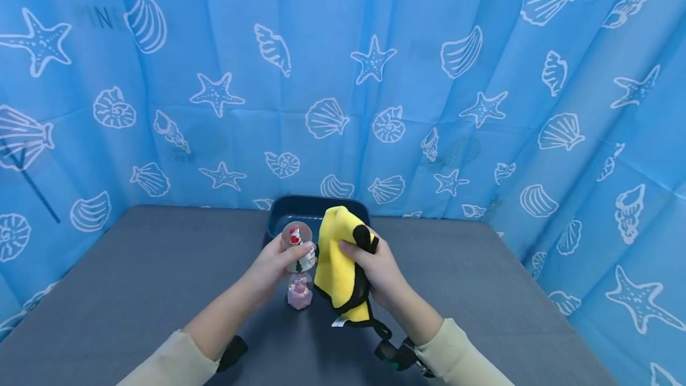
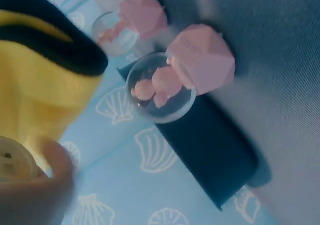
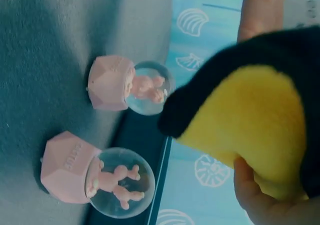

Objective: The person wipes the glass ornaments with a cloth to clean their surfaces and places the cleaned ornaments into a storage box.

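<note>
My left hand (image 1: 270, 264) grips a snow globe (image 1: 301, 263) with a white base and a small red-and-white figure inside. To its right, my right hand (image 1: 384, 270) holds a folded yellow cloth (image 1: 334, 255) with black edging, thumb pressed on its front. The cloth hangs down close beside the globe, a black loop and a white tag at its lower end. Below the held globe a pink snow globe (image 1: 299, 294) stands on the table. Both wrist views show two pink globes with faceted bases, one nearer (image 2: 202, 57) and one farther (image 2: 144, 14) in the left wrist view.
A dark blue bin (image 1: 321, 198) stands at the back of the grey table (image 1: 193, 267), partly hidden behind the hands and cloth. Behind the table hangs a blue curtain (image 1: 332, 46) with white shells and starfish. Dark bands (image 1: 399, 355) are on the wrists.
</note>
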Demonstrator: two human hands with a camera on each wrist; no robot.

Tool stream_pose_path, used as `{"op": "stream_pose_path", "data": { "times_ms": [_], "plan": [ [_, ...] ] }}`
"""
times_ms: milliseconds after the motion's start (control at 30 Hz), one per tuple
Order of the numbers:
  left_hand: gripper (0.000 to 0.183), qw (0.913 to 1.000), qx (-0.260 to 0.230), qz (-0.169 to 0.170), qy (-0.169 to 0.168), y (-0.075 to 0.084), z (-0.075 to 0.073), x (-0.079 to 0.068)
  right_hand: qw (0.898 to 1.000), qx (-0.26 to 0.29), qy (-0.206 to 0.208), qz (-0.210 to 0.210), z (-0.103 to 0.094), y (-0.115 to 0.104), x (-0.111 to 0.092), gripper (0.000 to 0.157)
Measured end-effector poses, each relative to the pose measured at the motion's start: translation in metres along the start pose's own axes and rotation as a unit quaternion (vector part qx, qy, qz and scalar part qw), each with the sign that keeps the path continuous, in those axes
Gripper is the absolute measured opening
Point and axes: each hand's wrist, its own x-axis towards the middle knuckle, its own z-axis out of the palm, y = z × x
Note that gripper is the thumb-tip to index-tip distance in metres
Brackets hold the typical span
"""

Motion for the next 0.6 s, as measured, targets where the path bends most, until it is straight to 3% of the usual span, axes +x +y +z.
{"op": "stream_pose_path", "data": {
  "times_ms": [200, 333, 467, 600],
  "plan": [
    [0.054, 0.9992, 0.020, 0.032, 0.013, 0.004, 0.002, 0.002, 0.995, 0.061, -0.068, 0.042, 0.003, 0.003, -0.003, 0.035],
    [0.057, 0.9993, 0.000, 0.036, 0.004, 0.004, 0.008, 0.005, 0.980, 0.145, -0.112, 0.077, 0.008, 0.006, -0.003, 0.033],
    [0.056, 0.9997, -0.002, 0.023, 0.007, 0.003, 0.013, 0.006, 0.966, 0.207, -0.117, 0.097, 0.010, 0.008, -0.003, 0.034],
    [0.056, 0.9987, 0.043, 0.027, 0.006, 0.003, 0.014, 0.004, 0.963, 0.226, -0.099, 0.108, 0.007, 0.010, -0.004, 0.031]
  ]
}}
